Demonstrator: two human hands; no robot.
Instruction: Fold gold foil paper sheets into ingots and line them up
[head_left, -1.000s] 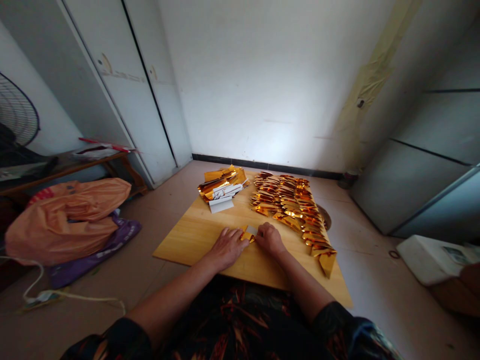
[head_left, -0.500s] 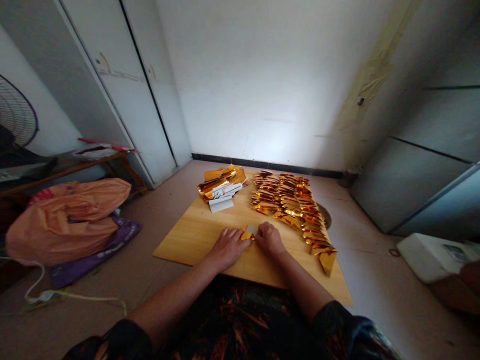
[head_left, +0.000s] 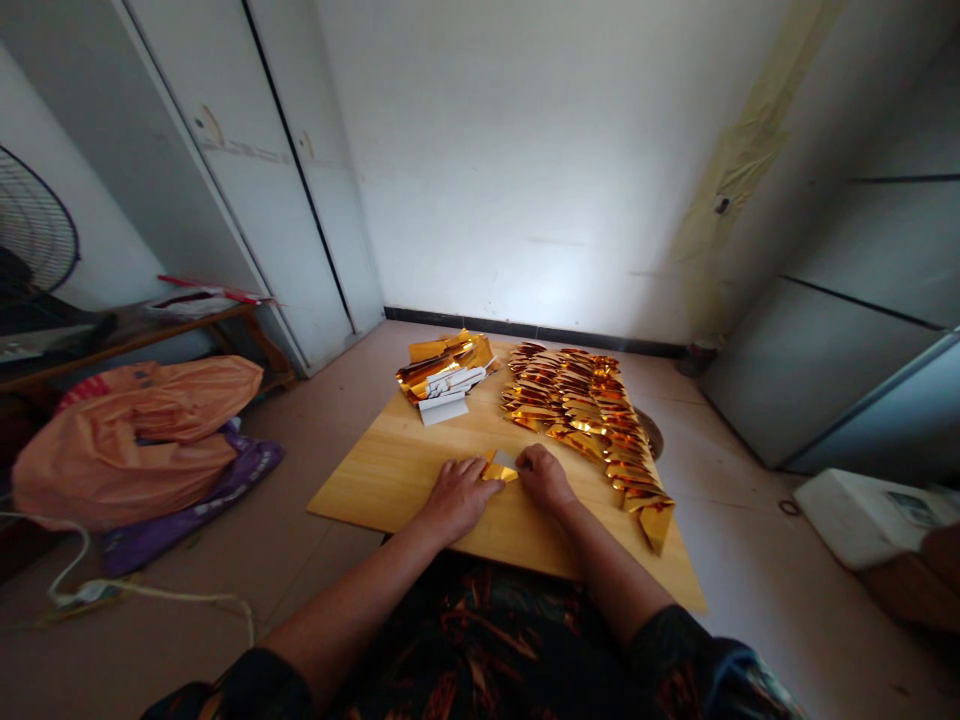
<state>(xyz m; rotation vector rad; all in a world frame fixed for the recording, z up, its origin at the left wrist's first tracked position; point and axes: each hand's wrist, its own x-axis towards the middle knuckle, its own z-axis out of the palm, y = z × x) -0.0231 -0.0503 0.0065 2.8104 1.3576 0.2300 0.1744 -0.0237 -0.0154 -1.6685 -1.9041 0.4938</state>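
The left hand (head_left: 457,496) is holding gold foil (head_left: 502,473) at its right. The curled right hand (head_left: 546,478) is hiding its grip.

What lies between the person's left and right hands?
In the head view, a gold foil piece lies between the left hand and right hand.

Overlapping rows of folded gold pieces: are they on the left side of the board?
No, the overlapping gold rows lie on the right side of the board, beyond the right hand.
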